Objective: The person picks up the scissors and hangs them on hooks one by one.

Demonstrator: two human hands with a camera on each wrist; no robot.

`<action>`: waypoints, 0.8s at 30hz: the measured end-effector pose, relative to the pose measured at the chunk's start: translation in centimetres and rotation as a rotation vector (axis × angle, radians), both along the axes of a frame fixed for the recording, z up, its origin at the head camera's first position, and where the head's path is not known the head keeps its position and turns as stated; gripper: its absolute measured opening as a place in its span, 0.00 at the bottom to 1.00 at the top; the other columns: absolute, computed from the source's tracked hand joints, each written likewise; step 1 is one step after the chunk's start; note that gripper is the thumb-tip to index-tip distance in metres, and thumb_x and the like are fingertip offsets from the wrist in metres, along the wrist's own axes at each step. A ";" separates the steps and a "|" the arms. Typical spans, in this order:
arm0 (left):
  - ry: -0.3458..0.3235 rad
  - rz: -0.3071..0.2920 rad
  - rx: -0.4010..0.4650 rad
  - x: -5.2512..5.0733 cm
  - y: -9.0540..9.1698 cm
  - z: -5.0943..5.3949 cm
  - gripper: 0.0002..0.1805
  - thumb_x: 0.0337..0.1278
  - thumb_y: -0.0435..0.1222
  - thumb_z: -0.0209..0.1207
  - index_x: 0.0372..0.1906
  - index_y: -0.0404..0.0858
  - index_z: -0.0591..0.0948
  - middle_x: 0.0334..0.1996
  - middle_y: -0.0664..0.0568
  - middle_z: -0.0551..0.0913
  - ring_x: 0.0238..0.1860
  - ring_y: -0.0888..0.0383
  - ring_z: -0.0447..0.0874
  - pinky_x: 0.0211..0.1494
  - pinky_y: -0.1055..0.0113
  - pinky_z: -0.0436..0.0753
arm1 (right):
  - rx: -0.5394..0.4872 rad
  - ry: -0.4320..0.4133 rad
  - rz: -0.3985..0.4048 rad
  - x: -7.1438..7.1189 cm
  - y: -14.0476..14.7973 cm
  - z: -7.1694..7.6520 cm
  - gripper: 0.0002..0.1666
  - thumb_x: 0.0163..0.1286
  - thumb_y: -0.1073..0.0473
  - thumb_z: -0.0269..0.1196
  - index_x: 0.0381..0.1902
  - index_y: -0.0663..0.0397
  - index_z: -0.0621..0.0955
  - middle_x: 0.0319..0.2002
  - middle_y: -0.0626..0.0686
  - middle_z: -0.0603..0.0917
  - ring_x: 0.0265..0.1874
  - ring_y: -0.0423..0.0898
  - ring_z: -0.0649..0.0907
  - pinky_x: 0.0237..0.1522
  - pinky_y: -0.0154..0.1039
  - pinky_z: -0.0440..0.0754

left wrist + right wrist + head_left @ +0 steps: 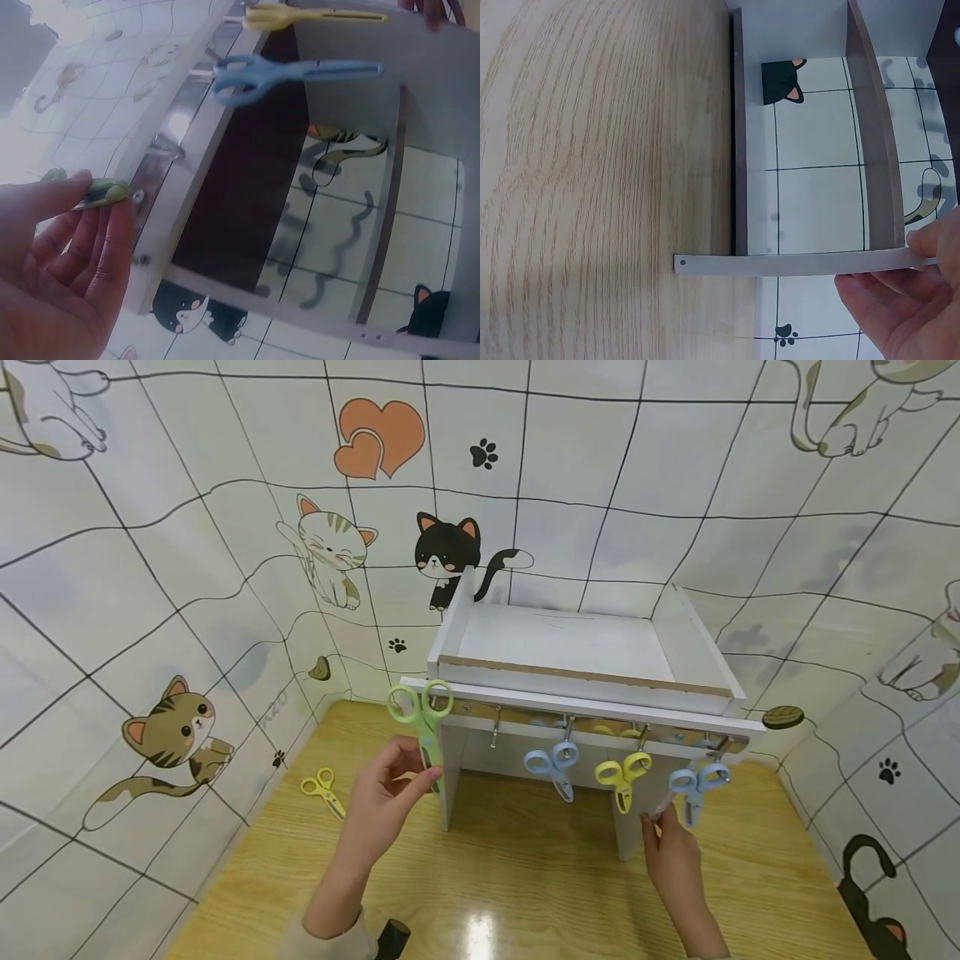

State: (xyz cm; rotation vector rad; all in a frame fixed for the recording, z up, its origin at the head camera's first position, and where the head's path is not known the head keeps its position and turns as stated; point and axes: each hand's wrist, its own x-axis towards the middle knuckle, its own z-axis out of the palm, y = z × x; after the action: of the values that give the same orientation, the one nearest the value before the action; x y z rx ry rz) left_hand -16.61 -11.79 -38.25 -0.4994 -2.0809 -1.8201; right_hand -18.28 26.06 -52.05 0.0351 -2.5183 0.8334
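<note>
My left hand (382,797) pinches a pair of green scissors (426,727) by the blade end, handles up, in front of the left end of the hook rail. In the left wrist view the green scissors (112,192) are close to the rail's end; whether they touch a hook I cannot tell. At the other side my right hand (675,856) grips the front edge of the white stand's right side panel (802,264), thumb on one face and fingers on the other. Blue scissors (553,768), yellow scissors (624,772) and other blue scissors (697,785) hang from hooks.
Another yellow pair of scissors (324,793) lies on the wooden table (525,893) left of the stand. A metal hook (495,727) without scissors sticks out near the rail's left part. The stand's top is a white tray (585,678). Cat-print sheeting (600,452) surrounds the table.
</note>
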 end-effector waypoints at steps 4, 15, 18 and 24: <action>-0.047 -0.042 -0.021 0.4 0.9 -0.4 0.10 0.59 0.28 0.65 0.44 0.33 0.79 0.33 0.57 0.83 0.35 0.69 0.83 0.32 0.71 0.88 | 0.004 0.030 -0.005 -0.1 0.0 -0.2 0.13 0.70 0.70 0.60 0.49 0.74 0.73 0.42 0.78 0.84 0.37 0.73 0.86 0.30 0.64 0.85; -0.138 -0.146 0.000 0.8 3.4 -2.5 0.10 0.59 0.31 0.66 0.43 0.33 0.79 0.33 0.39 0.83 0.33 0.68 0.81 0.32 0.72 0.87 | 0.001 0.005 0.002 -0.2 0.2 -0.3 0.14 0.71 0.70 0.59 0.50 0.74 0.72 0.43 0.79 0.83 0.37 0.73 0.86 0.29 0.63 0.86; -0.154 -0.170 0.016 0.5 3.9 -3.3 0.10 0.59 0.31 0.66 0.43 0.32 0.79 0.33 0.38 0.83 0.33 0.68 0.81 0.34 0.72 0.88 | 0.006 0.019 0.002 -0.2 0.2 -0.4 0.13 0.70 0.70 0.59 0.49 0.74 0.72 0.42 0.78 0.84 0.36 0.73 0.86 0.28 0.63 0.86; -0.179 -0.183 0.024 0.0 4.6 -4.6 0.10 0.59 0.31 0.66 0.42 0.31 0.79 0.34 0.34 0.84 0.34 0.68 0.82 0.36 0.69 0.89 | 0.009 0.025 -0.010 -0.2 0.1 -0.4 0.12 0.70 0.70 0.60 0.48 0.73 0.73 0.40 0.75 0.85 0.36 0.72 0.86 0.29 0.64 0.85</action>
State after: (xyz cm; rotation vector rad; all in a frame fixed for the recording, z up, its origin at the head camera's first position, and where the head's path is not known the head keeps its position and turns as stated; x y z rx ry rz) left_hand -16.57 -7.14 -42.88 -0.5555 -2.1888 -2.0590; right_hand -18.50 26.19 -52.47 0.0358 -2.4970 0.8126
